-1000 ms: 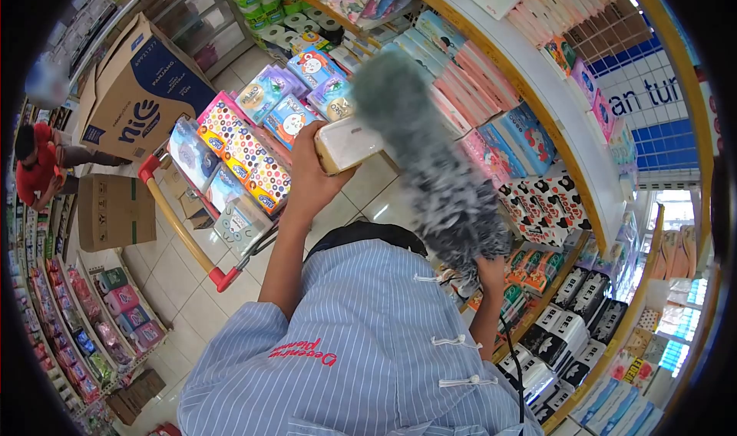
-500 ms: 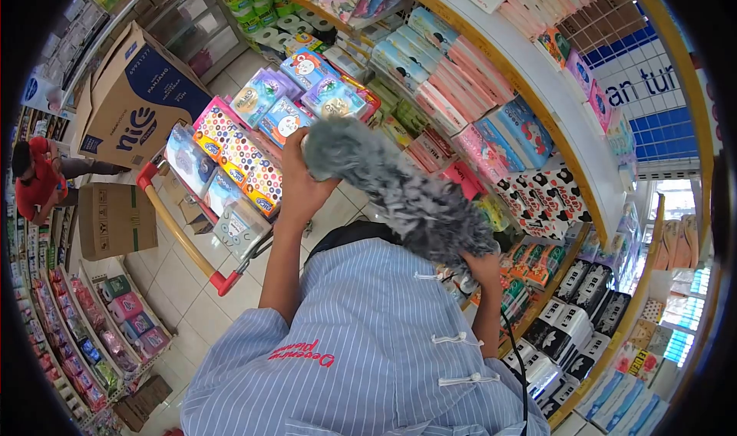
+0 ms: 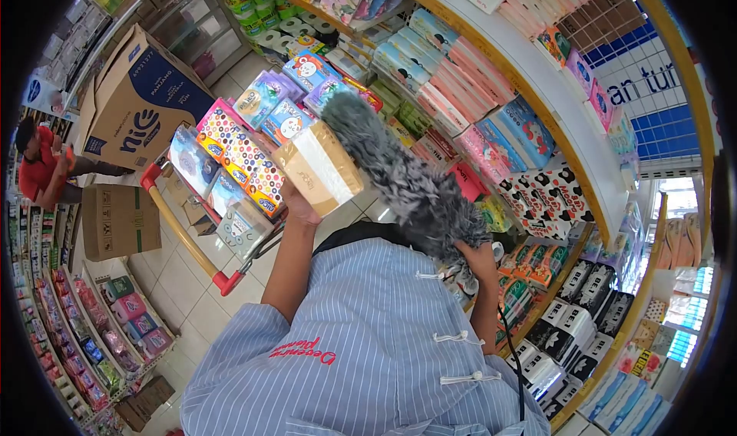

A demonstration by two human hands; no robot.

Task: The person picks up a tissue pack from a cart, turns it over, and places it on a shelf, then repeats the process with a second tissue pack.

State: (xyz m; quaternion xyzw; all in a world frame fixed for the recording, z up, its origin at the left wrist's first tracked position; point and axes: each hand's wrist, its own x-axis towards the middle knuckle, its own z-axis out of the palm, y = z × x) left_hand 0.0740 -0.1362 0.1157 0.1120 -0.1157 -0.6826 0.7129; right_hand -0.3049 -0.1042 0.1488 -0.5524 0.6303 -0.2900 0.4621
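Observation:
A small brown and white package (image 3: 318,169) is held up in my left hand (image 3: 299,204), whose fingers wrap its lower left side beside the cart's goods. My right hand (image 3: 477,258) grips the lower end of a fluffy grey duster (image 3: 414,179). The duster slants up to the left, and its top end is just above and right of the package. Colourful tissue packs (image 3: 239,156) are stacked in the cart left of the package.
The cart's handle (image 3: 184,232) is at the left. A large carton (image 3: 142,102) and a smaller brown box (image 3: 120,219) stand beyond it. A person in red (image 3: 44,167) is at the far left. Shelves of tissue packs (image 3: 453,75) curve along the right.
The brown and white package now shows in my left hand, which has moved slightly down and no longer touches the duster's top end. The duster's upper end has shifted a little upward.

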